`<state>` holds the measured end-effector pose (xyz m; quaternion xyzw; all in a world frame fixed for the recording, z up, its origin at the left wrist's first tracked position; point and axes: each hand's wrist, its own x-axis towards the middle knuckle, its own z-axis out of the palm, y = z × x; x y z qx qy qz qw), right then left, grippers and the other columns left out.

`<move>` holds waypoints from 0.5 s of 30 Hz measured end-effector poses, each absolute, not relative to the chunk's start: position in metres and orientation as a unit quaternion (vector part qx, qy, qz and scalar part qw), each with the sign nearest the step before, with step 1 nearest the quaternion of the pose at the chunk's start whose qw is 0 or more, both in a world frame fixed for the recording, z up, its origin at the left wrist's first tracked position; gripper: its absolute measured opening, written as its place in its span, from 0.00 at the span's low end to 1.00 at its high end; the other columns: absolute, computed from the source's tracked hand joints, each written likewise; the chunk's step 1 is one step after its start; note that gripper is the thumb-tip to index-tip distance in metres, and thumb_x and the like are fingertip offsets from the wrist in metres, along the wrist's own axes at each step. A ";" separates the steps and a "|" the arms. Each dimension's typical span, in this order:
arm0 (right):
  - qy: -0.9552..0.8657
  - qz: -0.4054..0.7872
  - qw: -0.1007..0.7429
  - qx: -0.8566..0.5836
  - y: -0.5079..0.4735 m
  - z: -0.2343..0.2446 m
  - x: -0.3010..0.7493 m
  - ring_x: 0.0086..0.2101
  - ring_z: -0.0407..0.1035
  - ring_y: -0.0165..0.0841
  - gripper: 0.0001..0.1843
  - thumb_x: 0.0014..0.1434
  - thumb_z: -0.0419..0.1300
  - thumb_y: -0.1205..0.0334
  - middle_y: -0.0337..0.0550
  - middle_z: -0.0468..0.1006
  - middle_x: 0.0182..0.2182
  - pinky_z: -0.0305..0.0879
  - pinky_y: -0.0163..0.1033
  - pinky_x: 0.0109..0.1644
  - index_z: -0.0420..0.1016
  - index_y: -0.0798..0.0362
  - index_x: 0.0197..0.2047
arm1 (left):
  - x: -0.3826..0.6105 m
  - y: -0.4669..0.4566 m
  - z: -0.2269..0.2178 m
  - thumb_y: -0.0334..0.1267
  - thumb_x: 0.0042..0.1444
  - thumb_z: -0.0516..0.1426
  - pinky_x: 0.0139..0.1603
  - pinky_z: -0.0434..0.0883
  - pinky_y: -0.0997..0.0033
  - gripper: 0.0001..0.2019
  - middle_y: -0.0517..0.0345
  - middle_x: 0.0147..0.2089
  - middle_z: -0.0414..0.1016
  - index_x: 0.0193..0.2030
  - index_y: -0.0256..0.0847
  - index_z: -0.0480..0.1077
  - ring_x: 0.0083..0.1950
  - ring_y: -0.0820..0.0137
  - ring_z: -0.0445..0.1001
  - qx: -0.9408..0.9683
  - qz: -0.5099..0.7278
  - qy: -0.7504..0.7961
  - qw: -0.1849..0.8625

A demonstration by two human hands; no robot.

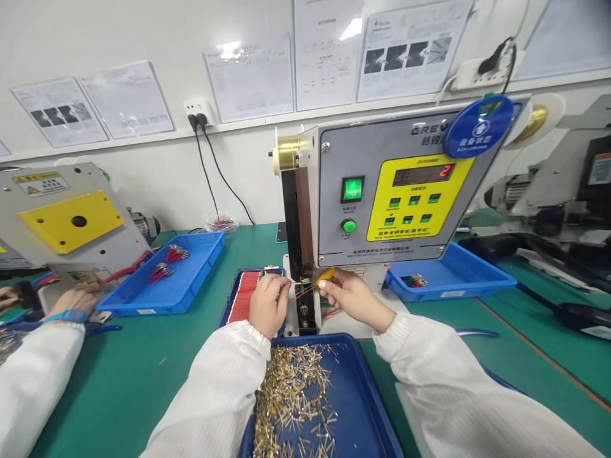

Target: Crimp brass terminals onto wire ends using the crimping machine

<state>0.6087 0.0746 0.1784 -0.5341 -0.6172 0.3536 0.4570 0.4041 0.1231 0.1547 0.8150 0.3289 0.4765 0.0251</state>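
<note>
A green-topped surface [143, 375] carries a grey bench machine [341, 232] with a yellow control panel [420, 198] and a lit green rocker switch [352, 189]; a co-worker's hand [71, 306] works beside a similar machine at far left; a blue tray [334, 375] of loose brass terminals [291, 401] sits just below the person's white sleeves; a dark blue tray [230, 312] of red wires [241, 296] lies behind the left hand [268, 305]; the left hand and right hand [354, 298] are both closed in a pinch, holding thin red and green wires [305, 292] near the machine's dark upright head [298, 235].
</note>
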 end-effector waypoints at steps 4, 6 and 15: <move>-0.684 0.194 0.342 -0.615 0.060 0.178 0.645 0.32 0.73 0.38 0.09 0.59 0.53 0.59 0.47 0.79 0.32 0.66 0.41 0.36 0.71 0.53 0.36 | 0.405 0.126 0.151 0.32 0.61 0.51 0.42 0.69 0.70 0.06 0.56 0.38 0.71 0.38 0.40 0.69 0.40 0.71 0.71 0.803 0.486 0.340 0.057; -0.696 0.128 0.288 -0.646 0.056 0.173 0.655 0.37 0.73 0.41 0.10 0.59 0.52 0.62 0.51 0.80 0.35 0.65 0.41 0.40 0.73 0.54 0.36 | 0.405 0.126 0.149 0.32 0.60 0.52 0.41 0.69 0.71 0.05 0.57 0.37 0.71 0.37 0.40 0.69 0.39 0.71 0.71 0.800 0.487 0.345 0.063; -0.704 0.066 0.203 -0.677 0.062 0.158 0.650 0.32 0.73 0.39 0.09 0.57 0.53 0.65 0.48 0.80 0.29 0.59 0.38 0.33 0.74 0.53 0.30 | 0.407 0.127 0.150 0.32 0.60 0.52 0.37 0.69 0.72 0.05 0.57 0.35 0.71 0.36 0.40 0.69 0.37 0.72 0.71 0.800 0.488 0.341 0.073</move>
